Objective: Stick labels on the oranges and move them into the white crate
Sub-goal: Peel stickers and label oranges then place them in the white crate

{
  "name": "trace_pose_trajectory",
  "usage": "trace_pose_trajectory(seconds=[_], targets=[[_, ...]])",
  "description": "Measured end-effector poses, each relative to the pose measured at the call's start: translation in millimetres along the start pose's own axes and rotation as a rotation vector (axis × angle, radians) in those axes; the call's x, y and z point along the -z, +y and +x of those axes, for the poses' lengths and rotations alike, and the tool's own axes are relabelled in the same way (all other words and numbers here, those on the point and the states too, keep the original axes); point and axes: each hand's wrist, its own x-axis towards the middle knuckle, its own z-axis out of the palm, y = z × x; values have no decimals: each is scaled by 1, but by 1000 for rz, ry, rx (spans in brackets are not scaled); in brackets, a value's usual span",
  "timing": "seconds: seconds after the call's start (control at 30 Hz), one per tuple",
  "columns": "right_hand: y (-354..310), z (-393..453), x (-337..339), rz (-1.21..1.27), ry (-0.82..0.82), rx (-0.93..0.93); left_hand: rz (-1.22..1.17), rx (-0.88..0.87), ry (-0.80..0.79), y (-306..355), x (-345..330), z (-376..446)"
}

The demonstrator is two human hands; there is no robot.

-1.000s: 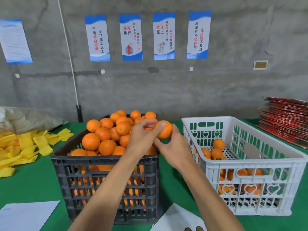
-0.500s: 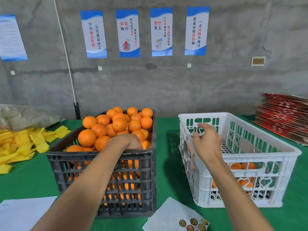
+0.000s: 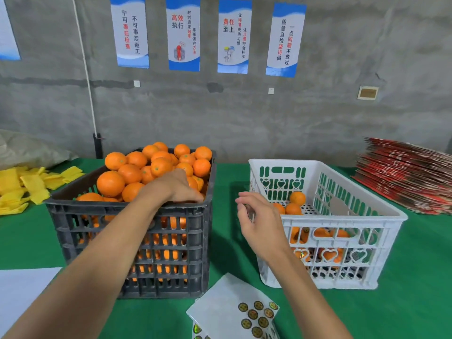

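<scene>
A black crate [image 3: 122, 204] on the left is heaped with oranges [image 3: 111, 183]. My left hand [image 3: 175, 188] reaches into its front right corner, and its fingers curl down over an orange that is mostly hidden beneath the palm. My right hand [image 3: 259, 221] hovers between the two crates with loosely curled fingers and holds nothing. To the right, the white crate [image 3: 342, 222] holds several oranges [image 3: 297, 198]. A label sheet [image 3: 220, 311] with round gold-and-black stickers lies at the table's front edge, below my right forearm.
The table has a green cloth [image 3: 232, 182]. Yellow foam sleeves [image 3: 29, 187] and a grey bag [image 3: 29, 150] lie at the far left. A blank white sheet [image 3: 22, 289] sits at the front left. Stacked red cardboard [image 3: 406, 177] fills the right rear.
Both hands held one orange a second ago. My right hand carried it to the white crate and has come back empty toward the middle. My left hand dropped into the black crate.
</scene>
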Motion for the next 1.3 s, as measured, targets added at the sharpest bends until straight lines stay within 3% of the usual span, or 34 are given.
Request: trace_pose_trajectory(seconds=[0.13, 0.27, 0.33, 0.53, 0.7, 0.87, 1.1, 1.3], targets=[[10, -19, -4, -33, -33, -111, -284, -116, 511, 10, -17, -32], [25, -47, -10, -75, -133, -201, -360, -571, 902, 16, -52, -62], [32, -63, -11, -62, -170, -217, -262, -756, 973, 13, -67, -72], [50, -92, -12, -42, -260, -219, -97, -955, 1003, 5, -126, -85], [59, -111, -6, -122, -492, -242, -16, -929, 716, -17, -196, -87], [73, -144, -6, -179, -725, -130, 75, -817, 504, -46, -255, -91], [77, -159, -15, -237, -695, -45, -98, -623, 429, -54, -267, -93], [72, -159, -23, -202, -629, -106, -202, -592, 410, -56, -269, -97]])
